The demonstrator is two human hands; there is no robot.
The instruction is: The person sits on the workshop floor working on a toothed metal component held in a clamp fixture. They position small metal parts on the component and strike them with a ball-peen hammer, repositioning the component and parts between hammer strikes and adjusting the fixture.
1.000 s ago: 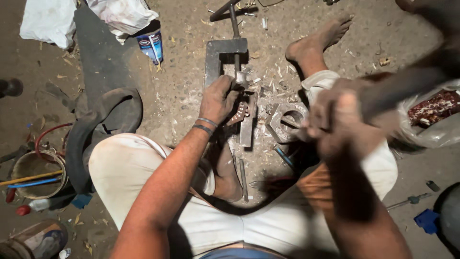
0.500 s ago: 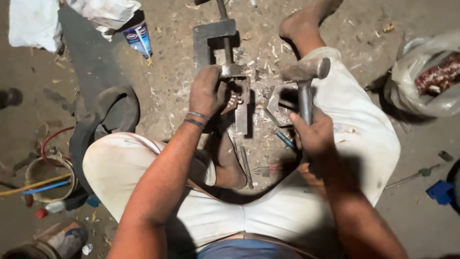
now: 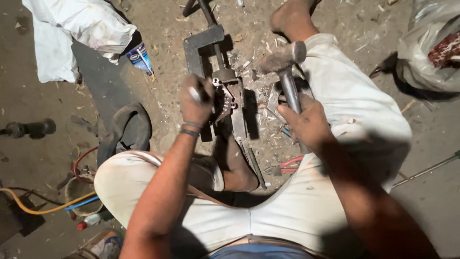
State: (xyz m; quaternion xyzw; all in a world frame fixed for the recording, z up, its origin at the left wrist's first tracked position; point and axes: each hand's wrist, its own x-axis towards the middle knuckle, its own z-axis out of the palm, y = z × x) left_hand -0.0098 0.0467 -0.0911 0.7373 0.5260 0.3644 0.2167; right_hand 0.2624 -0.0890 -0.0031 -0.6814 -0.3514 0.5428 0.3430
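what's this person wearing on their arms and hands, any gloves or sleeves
No gloves and no sleeves: both forearms are bare as far as the view shows. The left hand has two thin dark bands around its wrist. The right hand and its wrist carry nothing visible. Both arms are partly in shadow.

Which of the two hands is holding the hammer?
The right hand grips the hammer by its handle, head raised. The left hand instead holds a small punch-like tool at the metal clamp.
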